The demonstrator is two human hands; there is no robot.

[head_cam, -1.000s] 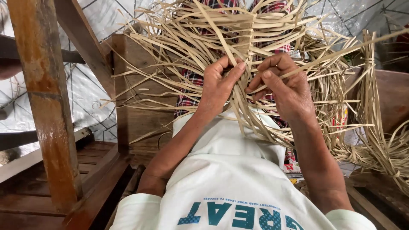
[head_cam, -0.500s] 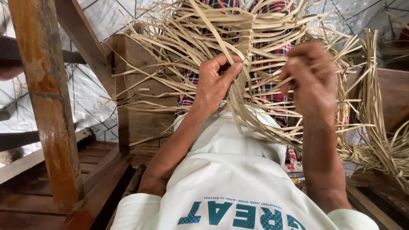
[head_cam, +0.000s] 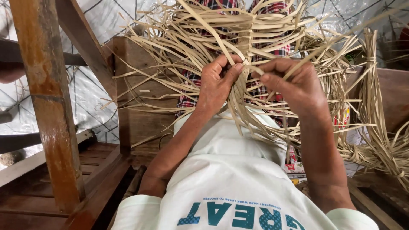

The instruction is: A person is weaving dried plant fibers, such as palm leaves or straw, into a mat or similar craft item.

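Near the middle of the view, two bare hands work on a loose weave of pale straw-coloured strips (head_cam: 255, 38) that rests against the person's lap and spreads up and outward. On the left, the left hand (head_cam: 217, 85) has its thumb and fingers closed together, pinching strips at the centre of the weave. Just to its right, the right hand (head_cam: 294, 85) has its fingers curled and pinched on other strips, knuckles toward the camera; its fingertips are partly hidden behind crossing strips, so the exact strips it holds are hard to make out. The two hands nearly touch. Red plaid cloth (head_cam: 272, 85) shows through gaps in the weave, mostly covered. A white shirt (head_cam: 230, 179) fills the near foreground, cut off by the lower edge. A worn wooden post (head_cam: 47, 106) stands at the left. More bundled strips (head_cam: 375, 140) lie at the far right, running out of view.
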